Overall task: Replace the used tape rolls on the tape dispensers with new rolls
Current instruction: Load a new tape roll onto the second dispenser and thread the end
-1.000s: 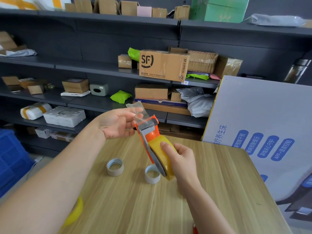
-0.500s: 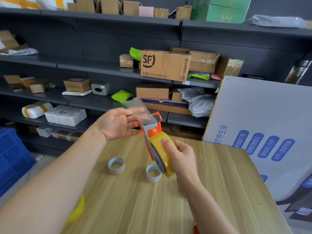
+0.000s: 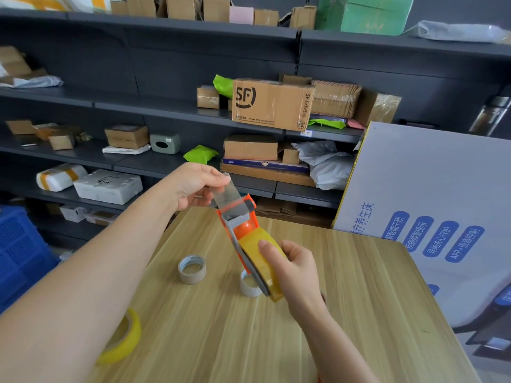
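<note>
Head: empty core (image 3: 249, 288) behind dispenser (image 3: 241, 225)

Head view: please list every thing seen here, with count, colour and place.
tape dispenser: 1, orange and grey, held above table
new tape roll: 1, yellow, on dispenser
tape strip: 1, clear, stretched up from dispenser
used tape rolls: 2, pale, on table below dispenser
spare tape roll: 1, yellow, table's left edge
table: 1, light wood
shelves: several, dark grey, behind table, with parcels
SF box: 1, brown, middle shelf
crate: 1, blue, far left
printed board: 1, white and blue, right of table
left hand: 1, pinches tape strip
right hand: 1, grips tape dispenser at its roll
</note>
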{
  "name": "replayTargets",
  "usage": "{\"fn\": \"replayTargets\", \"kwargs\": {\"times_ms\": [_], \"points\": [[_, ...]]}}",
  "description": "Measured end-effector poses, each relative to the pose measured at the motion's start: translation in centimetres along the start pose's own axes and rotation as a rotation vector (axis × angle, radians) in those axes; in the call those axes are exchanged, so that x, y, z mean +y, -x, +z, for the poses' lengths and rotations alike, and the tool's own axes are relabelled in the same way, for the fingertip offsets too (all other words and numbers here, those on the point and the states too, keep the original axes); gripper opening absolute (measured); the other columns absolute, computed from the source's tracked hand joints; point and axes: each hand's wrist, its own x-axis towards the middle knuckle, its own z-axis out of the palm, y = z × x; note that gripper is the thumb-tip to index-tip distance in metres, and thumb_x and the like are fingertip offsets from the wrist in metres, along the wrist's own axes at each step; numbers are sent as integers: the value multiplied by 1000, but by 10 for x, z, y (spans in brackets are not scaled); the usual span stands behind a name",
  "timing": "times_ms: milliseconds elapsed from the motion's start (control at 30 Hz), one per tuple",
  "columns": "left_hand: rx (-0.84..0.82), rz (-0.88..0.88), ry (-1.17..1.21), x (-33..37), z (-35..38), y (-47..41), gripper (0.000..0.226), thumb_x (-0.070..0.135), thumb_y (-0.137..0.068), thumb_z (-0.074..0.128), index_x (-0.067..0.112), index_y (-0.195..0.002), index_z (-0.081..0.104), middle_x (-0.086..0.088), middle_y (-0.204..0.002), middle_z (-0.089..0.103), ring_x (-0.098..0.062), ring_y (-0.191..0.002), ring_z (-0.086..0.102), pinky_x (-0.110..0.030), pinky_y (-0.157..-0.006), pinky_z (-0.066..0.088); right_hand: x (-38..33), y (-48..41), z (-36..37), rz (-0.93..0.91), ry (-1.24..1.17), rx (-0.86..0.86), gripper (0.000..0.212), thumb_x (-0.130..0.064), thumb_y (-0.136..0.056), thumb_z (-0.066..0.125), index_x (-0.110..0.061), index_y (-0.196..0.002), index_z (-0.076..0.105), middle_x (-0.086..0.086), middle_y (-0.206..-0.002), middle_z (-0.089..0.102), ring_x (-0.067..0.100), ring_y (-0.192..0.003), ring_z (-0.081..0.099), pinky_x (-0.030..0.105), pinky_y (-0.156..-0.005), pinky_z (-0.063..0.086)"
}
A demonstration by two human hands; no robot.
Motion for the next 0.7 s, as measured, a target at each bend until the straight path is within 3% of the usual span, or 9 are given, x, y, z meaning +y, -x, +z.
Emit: {"fn": "replayTargets", "kwargs": {"times_ms": [167,300,400,500,700], "points": [[140,100,47,9,-1,-3,11,15,-84,71,15,-74,67,-3,-68,62,-11,-54,48,-25,-52,45,-4,6,-2,-5,-108,-71,71,-63,-63,69,6,-79,61,10,-66,54,19,-60,50,30,-55,39],[223,125,64,16,-7,-9,14,16,-84,72,16,-71,66,-2,-69,59,-10,-57,47,-24,-53,44,-10,9,-2,-40,-179,-124,75,-59,-63,71,12,-83,58,14,-69,53,22,-63,50,32,-58,38],[252,135,86,21,-9,-13,17,17,-83,72,17,-67,66,-2,-68,57,-11,-58,47,-25,-54,44,-14,8,-4,-31,-178,-221,60,-49,-63,73,7,-75,58,12,-69,53,22,-63,48,30,-58,37],[274,140,64,24,-11,-16,17,17,-83,72,16,-67,66,-1,-67,57,-11,-57,46,-26,-55,45,-17,9,-9,11,-240,-288,32,-41,-61,73,-11,-71,67,7,-69,61,19,-62,56,26,-56,43],[340,144,39,22,-15,-23,18,17,-84,72,16,-68,65,-2,-69,57,-11,-57,47,-25,-54,44,-17,7,-14,16,-291,-283,40,-42,-61,72,-9,-82,68,18,-81,61,33,-77,54,37,-66,43]]}}
